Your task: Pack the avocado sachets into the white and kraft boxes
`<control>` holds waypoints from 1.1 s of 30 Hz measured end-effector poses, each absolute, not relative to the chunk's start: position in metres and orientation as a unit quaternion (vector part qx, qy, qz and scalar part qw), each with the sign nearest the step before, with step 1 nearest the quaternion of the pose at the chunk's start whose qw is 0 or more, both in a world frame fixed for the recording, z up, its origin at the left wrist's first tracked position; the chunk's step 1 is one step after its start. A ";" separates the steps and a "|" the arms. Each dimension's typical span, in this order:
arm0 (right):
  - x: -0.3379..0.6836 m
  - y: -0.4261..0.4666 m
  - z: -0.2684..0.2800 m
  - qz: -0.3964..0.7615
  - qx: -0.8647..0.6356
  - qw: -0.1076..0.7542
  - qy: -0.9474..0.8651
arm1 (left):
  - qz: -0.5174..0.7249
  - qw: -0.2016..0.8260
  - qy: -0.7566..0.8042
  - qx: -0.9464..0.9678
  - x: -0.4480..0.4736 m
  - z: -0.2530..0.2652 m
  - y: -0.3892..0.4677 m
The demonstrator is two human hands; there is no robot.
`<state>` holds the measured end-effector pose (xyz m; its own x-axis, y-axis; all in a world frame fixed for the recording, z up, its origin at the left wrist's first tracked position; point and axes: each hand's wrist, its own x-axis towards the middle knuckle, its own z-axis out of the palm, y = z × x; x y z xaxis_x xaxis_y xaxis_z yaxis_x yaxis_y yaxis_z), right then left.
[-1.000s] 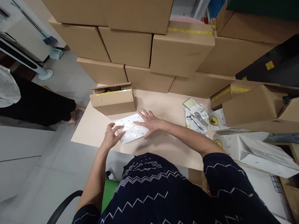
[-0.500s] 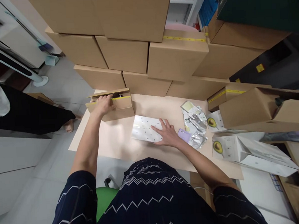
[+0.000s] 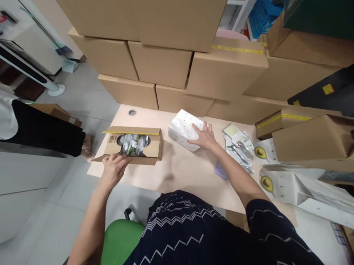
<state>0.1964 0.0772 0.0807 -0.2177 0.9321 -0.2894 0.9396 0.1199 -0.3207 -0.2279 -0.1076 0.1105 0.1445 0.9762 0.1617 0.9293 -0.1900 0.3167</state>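
My left hand (image 3: 115,168) has its fingers bent over the front flap of an open cardboard box (image 3: 154,151) at the left of the table. Inside, an oval cut-out in the brown card shows shiny silver packets (image 3: 133,144) with a bit of green. With thumb and fingers apart, my right hand (image 3: 203,136) grips a white dotted box (image 3: 179,130), which stands turned at an angle near the back boxes. Close to my right forearm are a heap of silver and pale sachets (image 3: 239,149) and a purple packet (image 3: 220,171), partly covered by the arm.
Stacked cardboard boxes (image 3: 162,64) wall off the table's back edge. White boxes with an avocado print (image 3: 267,183) and an open carton (image 3: 309,138) crowd the right side. A green chair (image 3: 120,240) stands below; another person's legs (image 3: 47,126) are at left.
My left hand has come toward me with the front flap, so the box now gapes and its contents show. My right hand has moved the white box back and turned it.
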 end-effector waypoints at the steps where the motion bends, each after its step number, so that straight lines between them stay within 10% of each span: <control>1: 0.186 0.090 0.080 -0.224 0.618 0.002 0.754 | 0.171 0.072 0.628 0.756 -0.228 0.108 -0.123; 17: -0.036 0.184 0.081 -0.251 0.451 0.011 0.856 | 0.154 0.089 0.597 0.782 -0.159 0.101 -0.201; 33: -0.015 0.163 0.083 -0.257 0.498 -0.003 0.828 | 0.184 -0.019 0.628 0.756 -0.147 0.067 -0.210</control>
